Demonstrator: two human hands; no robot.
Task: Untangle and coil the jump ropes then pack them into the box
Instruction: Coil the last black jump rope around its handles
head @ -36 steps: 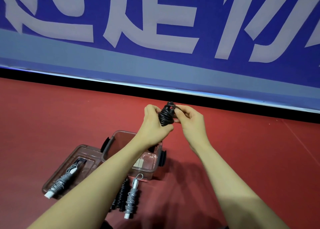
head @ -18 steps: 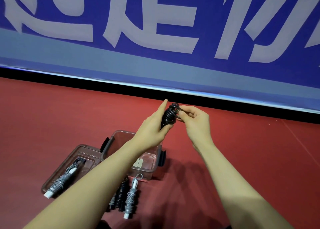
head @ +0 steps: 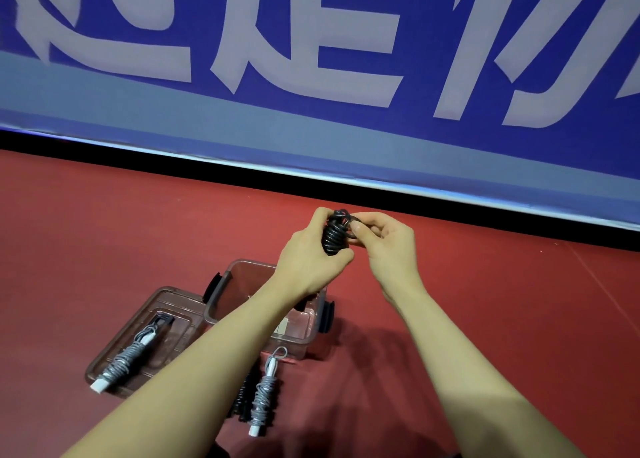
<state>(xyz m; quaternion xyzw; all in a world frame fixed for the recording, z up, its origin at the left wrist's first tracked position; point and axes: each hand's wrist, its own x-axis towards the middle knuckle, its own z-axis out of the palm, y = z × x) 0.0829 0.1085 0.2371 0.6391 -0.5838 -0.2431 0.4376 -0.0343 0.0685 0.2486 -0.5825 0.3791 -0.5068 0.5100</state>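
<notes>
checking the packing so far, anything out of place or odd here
Yes: no coiled rope is visibly in the box yet. One grey coiled jump rope lies on the detached lid beside the box, and another grey one plus a black one lie on the red floor in front. Nothing looks damaged.

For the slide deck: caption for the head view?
Both hands wind a black jump rope above the open box.

- Single view: head-worn wide-angle camera, looking forward and down.
- Both forearms enter from the bottom edge; hands sit near, just below frame centre.
- Red floor [head: 104, 232] fills the lower half; blue banner [head: 311, 128] spans the upper half, well beyond the hands.
- No second view present.
</notes>
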